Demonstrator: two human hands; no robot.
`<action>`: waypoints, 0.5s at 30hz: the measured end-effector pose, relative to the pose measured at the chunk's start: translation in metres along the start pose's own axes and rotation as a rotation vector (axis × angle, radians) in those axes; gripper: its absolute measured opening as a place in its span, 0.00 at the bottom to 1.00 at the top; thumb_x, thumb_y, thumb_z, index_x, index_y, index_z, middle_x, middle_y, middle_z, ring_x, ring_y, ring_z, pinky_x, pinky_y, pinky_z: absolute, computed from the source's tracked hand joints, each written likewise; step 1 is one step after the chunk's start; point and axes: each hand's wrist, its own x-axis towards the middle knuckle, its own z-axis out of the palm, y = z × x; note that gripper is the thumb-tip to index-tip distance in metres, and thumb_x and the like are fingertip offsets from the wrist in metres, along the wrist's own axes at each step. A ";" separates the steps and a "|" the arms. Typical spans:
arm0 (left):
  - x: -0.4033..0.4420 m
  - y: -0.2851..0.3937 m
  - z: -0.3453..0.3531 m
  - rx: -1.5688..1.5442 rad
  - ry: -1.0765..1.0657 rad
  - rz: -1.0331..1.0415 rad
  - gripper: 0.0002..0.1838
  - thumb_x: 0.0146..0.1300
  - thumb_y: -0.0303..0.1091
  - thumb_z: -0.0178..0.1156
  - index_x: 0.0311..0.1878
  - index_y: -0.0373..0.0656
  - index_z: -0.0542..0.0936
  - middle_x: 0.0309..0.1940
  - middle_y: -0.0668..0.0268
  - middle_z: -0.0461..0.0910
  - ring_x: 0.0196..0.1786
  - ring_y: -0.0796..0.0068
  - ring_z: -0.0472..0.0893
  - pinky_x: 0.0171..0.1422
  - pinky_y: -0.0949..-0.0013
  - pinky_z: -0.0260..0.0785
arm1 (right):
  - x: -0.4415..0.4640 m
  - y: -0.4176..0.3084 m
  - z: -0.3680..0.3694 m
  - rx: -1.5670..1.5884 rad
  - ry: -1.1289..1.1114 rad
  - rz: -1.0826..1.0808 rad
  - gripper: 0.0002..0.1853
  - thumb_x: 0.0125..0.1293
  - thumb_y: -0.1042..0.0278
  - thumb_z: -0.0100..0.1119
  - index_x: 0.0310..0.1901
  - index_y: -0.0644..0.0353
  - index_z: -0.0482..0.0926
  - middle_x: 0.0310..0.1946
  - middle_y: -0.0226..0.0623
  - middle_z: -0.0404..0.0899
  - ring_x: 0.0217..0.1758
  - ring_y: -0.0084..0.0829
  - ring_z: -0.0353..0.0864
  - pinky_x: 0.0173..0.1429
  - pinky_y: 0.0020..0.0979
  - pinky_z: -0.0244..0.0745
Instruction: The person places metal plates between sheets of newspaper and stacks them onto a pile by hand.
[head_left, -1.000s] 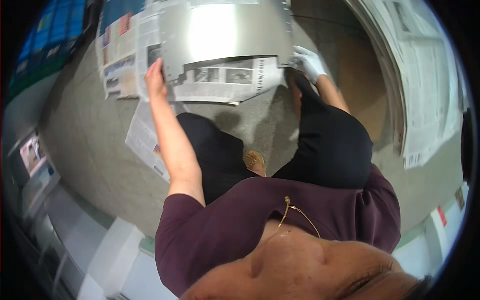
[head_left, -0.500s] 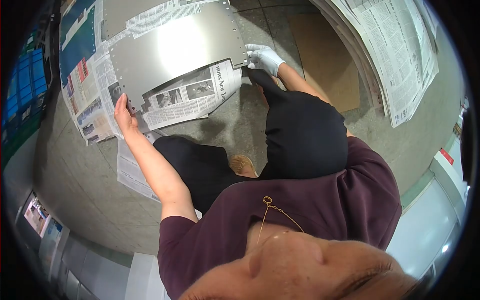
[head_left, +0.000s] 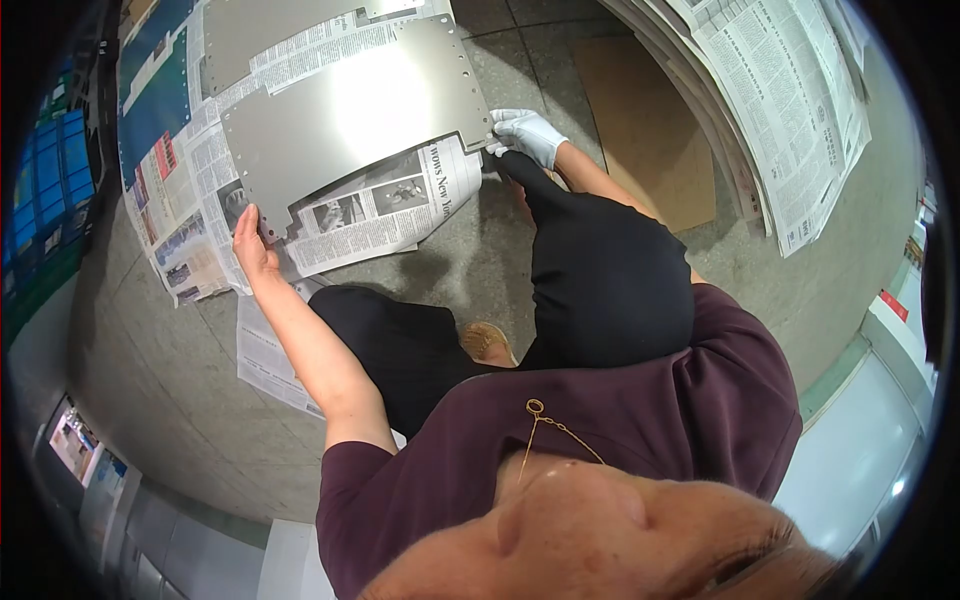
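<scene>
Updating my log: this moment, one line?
left hand: at metal sheet edge | gloved right hand: at opposite edge | newspaper: beneath sheet

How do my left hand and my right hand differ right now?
Covering: your left hand is bare; your right hand wears a white glove.
Place: the left hand is at the near left corner of the silver metal sheet; the right hand is at its near right corner.
Direction: the left hand's fingers point away from your body, while the right hand's point leftward, toward the sheet.
Shared: both are at the sheet's edge.
</scene>
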 end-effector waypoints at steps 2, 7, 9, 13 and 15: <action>0.002 -0.001 -0.001 0.005 0.000 0.003 0.12 0.61 0.31 0.62 0.47 0.38 0.79 0.41 0.66 0.82 0.43 0.75 0.80 0.47 0.72 0.74 | 0.001 0.001 -0.001 0.024 -0.006 -0.001 0.11 0.62 0.77 0.52 0.45 0.63 0.79 0.36 0.32 0.81 0.37 0.23 0.80 0.44 0.25 0.76; 0.002 -0.005 -0.001 0.008 0.005 0.044 0.13 0.60 0.31 0.64 0.46 0.35 0.80 0.39 0.64 0.82 0.42 0.76 0.79 0.48 0.74 0.71 | 0.005 0.000 -0.007 0.065 -0.066 0.005 0.11 0.62 0.73 0.57 0.47 0.62 0.78 0.37 0.32 0.80 0.37 0.25 0.80 0.41 0.27 0.76; 0.005 -0.007 -0.003 -0.001 -0.009 0.041 0.13 0.59 0.31 0.64 0.46 0.35 0.80 0.39 0.64 0.82 0.41 0.77 0.80 0.47 0.74 0.72 | 0.009 -0.001 -0.012 0.002 -0.074 0.004 0.12 0.62 0.72 0.57 0.48 0.63 0.77 0.38 0.32 0.80 0.38 0.25 0.79 0.39 0.27 0.76; 0.001 -0.005 -0.002 -0.047 -0.035 0.046 0.13 0.60 0.30 0.64 0.46 0.34 0.80 0.39 0.64 0.82 0.41 0.77 0.80 0.46 0.75 0.72 | -0.004 -0.017 0.002 0.052 -0.179 0.035 0.15 0.63 0.75 0.56 0.53 0.61 0.75 0.41 0.30 0.80 0.40 0.24 0.80 0.41 0.26 0.76; -0.002 -0.002 -0.002 -0.072 -0.054 0.050 0.13 0.60 0.30 0.64 0.47 0.34 0.80 0.39 0.64 0.82 0.41 0.77 0.80 0.46 0.75 0.72 | -0.008 -0.022 0.006 0.070 -0.216 0.018 0.17 0.63 0.75 0.56 0.54 0.61 0.74 0.43 0.30 0.80 0.41 0.24 0.80 0.41 0.27 0.77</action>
